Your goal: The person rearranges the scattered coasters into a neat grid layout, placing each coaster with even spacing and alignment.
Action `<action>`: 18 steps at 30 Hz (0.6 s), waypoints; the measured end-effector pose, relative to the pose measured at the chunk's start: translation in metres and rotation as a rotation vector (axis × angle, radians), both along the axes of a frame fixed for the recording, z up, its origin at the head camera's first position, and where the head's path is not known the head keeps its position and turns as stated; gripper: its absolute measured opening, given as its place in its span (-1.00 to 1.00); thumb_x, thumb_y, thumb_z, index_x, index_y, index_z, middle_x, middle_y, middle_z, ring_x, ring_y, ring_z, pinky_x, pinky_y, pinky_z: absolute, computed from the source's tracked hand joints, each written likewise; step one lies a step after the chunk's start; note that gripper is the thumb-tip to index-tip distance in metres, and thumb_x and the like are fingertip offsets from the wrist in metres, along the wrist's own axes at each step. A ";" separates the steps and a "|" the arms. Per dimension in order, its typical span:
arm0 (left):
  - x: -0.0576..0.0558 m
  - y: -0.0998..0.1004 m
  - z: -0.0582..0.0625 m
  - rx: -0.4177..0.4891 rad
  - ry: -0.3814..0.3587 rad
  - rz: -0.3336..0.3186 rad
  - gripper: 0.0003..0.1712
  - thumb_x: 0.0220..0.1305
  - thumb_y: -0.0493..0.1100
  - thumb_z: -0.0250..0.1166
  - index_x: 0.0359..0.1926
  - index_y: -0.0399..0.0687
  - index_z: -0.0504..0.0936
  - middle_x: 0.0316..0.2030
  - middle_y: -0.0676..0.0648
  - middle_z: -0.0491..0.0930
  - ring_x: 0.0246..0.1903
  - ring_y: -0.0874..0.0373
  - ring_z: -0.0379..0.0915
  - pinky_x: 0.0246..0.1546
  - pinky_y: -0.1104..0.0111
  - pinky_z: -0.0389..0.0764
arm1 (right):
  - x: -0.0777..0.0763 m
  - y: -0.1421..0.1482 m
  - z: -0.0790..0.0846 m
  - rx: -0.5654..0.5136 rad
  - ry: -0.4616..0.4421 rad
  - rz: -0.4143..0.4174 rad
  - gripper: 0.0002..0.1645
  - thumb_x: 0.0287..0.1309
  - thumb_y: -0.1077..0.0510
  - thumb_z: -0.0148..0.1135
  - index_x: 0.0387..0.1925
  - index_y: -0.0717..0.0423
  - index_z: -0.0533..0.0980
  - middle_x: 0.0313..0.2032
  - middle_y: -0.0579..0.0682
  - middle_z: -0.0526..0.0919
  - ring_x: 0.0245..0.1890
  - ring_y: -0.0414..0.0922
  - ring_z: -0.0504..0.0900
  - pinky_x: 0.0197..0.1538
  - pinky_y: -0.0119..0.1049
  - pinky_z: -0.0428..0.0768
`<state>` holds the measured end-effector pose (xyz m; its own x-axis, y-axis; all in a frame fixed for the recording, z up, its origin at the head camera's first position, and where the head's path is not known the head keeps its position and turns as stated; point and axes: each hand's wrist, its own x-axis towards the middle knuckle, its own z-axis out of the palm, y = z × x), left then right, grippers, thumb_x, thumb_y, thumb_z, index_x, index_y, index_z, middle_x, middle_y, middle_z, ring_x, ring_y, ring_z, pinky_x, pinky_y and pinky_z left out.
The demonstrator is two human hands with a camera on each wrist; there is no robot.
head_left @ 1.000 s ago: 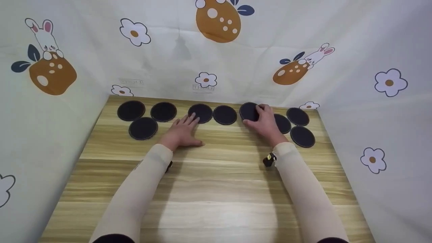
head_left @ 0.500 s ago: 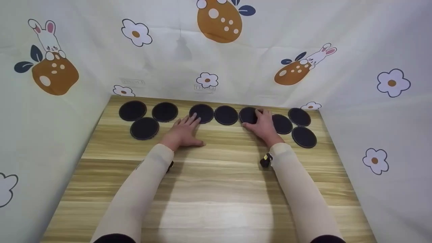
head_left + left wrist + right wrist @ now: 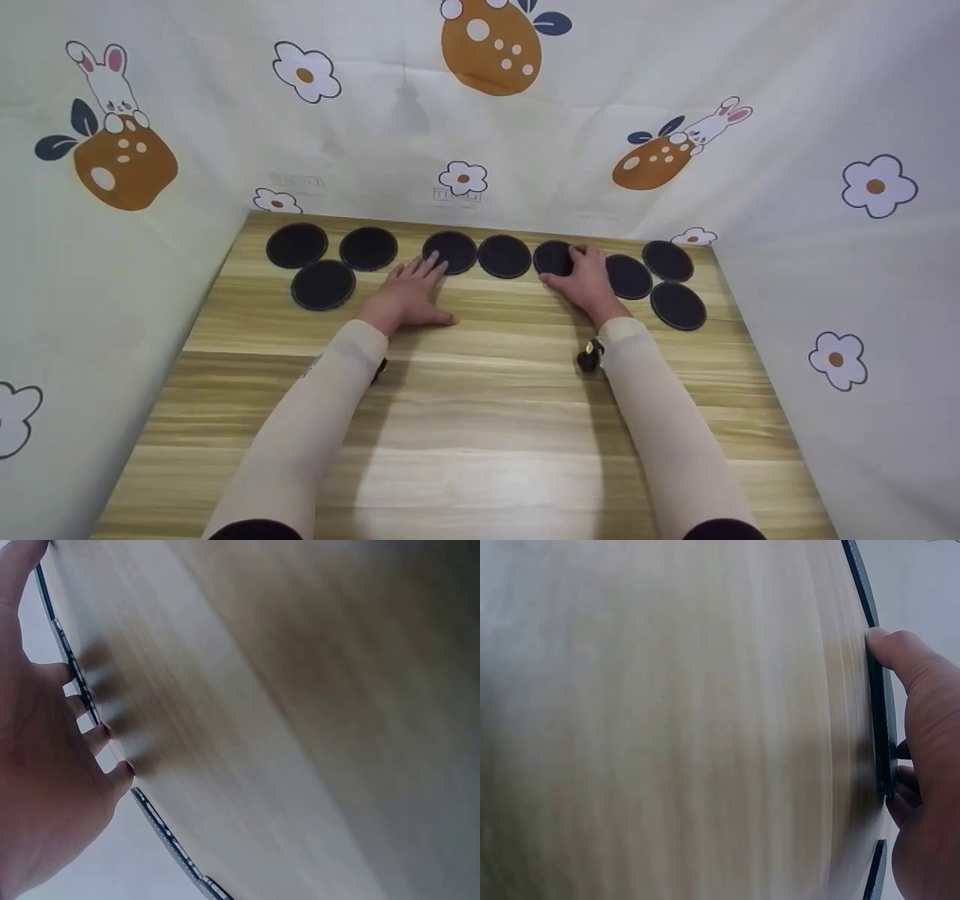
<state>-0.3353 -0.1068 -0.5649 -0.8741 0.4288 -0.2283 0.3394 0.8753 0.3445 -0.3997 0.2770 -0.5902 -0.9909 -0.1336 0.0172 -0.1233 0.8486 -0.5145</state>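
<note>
Several flat black round coasters lie along the far side of the wooden table. My right hand grips one coaster by its rim, thumb on the near left edge and fingers on the other side. In the right wrist view that coaster looks flat on the wood. My left hand is spread, its fingertips touching the near edge of another coaster and the thumb on the table. Between the two lies a middle coaster, which neither hand touches.
Three coasters cluster at the far left, one of them nearest. On the right are a coaster beside my right hand, a far one and a near one. Patterned cloth walls the table on three sides.
My right hand has drawn its coaster slightly toward me, down into line with the middle ones, between the first and second frames. The left hand has stayed in place.
</note>
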 end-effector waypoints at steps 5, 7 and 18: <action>0.001 0.001 0.000 -0.001 -0.004 -0.002 0.39 0.30 0.52 0.40 0.82 -0.02 -0.07 0.80 -0.17 -0.26 0.75 -0.29 -0.31 0.69 -0.23 -0.19 | 0.000 -0.001 0.000 -0.007 -0.004 -0.006 0.26 0.29 -0.35 0.52 0.64 0.41 0.27 0.55 0.41 0.27 0.58 0.31 0.21 0.62 0.19 0.25; 0.001 0.001 0.001 -0.006 -0.005 -0.002 0.39 0.30 0.53 0.40 0.82 -0.01 -0.07 0.80 -0.17 -0.26 0.75 -0.28 -0.31 0.70 -0.22 -0.19 | 0.000 -0.001 0.000 -0.006 -0.003 -0.008 0.25 0.29 -0.35 0.52 0.63 0.41 0.27 0.55 0.41 0.27 0.58 0.31 0.21 0.61 0.19 0.26; -0.002 0.000 -0.003 -0.026 0.006 -0.003 0.41 0.30 0.56 0.39 0.83 0.01 -0.09 0.80 -0.15 -0.28 0.75 -0.29 -0.31 0.69 -0.25 -0.17 | 0.000 0.000 -0.003 -0.029 0.002 0.021 0.26 0.33 -0.37 0.50 0.66 0.38 0.24 0.56 0.36 0.27 0.59 0.31 0.19 0.62 0.22 0.24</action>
<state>-0.3369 -0.1065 -0.5684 -0.8742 0.4254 -0.2341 0.3441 0.8829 0.3194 -0.3997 0.2765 -0.5930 -0.9878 -0.1541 0.0232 -0.1422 0.8302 -0.5390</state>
